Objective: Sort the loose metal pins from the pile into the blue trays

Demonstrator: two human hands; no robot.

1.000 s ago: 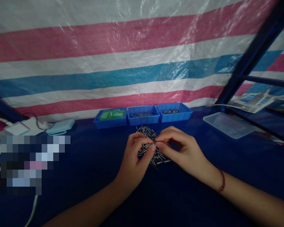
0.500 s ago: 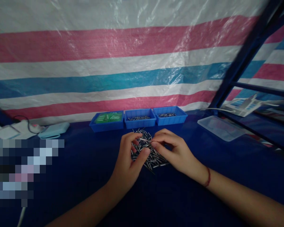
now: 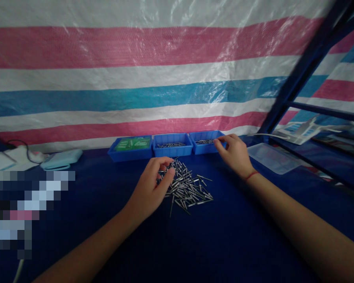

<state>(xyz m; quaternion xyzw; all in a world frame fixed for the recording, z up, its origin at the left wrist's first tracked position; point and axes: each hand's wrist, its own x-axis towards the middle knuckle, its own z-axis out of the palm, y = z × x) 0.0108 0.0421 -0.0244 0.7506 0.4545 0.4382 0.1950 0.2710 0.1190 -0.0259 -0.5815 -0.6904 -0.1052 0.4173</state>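
Metal pins (image 3: 191, 190) are in a messy heap on the dark blue table (image 3: 224, 243), with more sitting in the middle bin (image 3: 173, 151) and right bin (image 3: 209, 149) just behind. Left hand (image 3: 150, 182) is at the heap's left edge, thumb and forefinger spread apart. Right hand (image 3: 235, 154) is over at the right bin's near corner, thumb and forefinger close together, but honestly can't tell if they're pinching a pin. Left bin (image 3: 131, 156) has green stuff in it.
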